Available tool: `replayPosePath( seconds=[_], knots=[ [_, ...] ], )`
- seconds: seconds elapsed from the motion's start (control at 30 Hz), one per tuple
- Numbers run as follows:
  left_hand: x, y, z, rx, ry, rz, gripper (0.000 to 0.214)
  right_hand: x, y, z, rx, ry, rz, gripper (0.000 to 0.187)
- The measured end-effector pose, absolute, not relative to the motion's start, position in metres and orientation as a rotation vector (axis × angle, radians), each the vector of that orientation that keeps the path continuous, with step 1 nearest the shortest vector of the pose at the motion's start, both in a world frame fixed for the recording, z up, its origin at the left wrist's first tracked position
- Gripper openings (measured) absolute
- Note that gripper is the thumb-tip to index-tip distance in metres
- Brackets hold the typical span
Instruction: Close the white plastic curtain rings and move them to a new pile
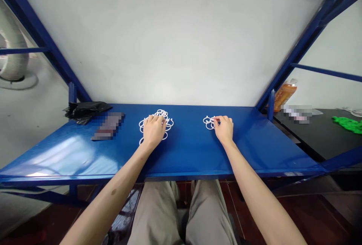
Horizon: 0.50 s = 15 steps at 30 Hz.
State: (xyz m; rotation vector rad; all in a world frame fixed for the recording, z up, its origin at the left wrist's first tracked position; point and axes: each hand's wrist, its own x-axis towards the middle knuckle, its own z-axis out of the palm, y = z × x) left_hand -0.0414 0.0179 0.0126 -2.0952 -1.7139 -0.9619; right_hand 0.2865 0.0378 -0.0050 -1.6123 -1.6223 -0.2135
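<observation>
With twelve o'clock at the wall and six at the person's lap, the white wall [175, 37] fills the twelve. Below it spreads the glossy blue table [186, 150], braced by a blue metal frame [55, 56] at ten and two. Grey-beige trousers [154, 215] show at six, beneath the table edge. At three, beyond the frame, sits a dark side surface [311, 135], and a thick pale pipe [15, 49] stands far off at ten.

On the tabletop, a crumpled black plastic bag [87, 110] lies at ten. Just beside it, nearer the person, is a flat item [109, 126] blurred by pixelation. Close to the middle, toward eleven, a larger group of white rings [161, 113] lies on the blue top, overlapping one another. Between two and three, past the frame, a bottle [284, 96] with orange contents leans; bright green material [346, 124] lies at three.

The left hand [154, 128] lies palm down over the larger group, hiding part of it; whether its fingers grasp any ring cannot be told. The right hand [224, 128], at two, has thumb and forefinger pinched on the three o'clock edge of the smaller group of white rings [209, 123], which rests on the table.
</observation>
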Motion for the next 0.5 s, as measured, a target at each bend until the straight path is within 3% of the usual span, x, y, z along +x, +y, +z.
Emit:
replayPosePath(
  seconds=[0.27,0.5],
  knots=[
    [-0.023,0.006,0.021,-2.341,-1.384,-1.06,0.022,0.253,0.017,0.009,-1.341,-1.741,-0.216,0.018],
    [-0.002,-0.006,0.018,-2.646,-1.035,-0.938,0.025,0.214,-0.003,0.012,-1.12,-1.893,0.421,0.019]
  ],
)
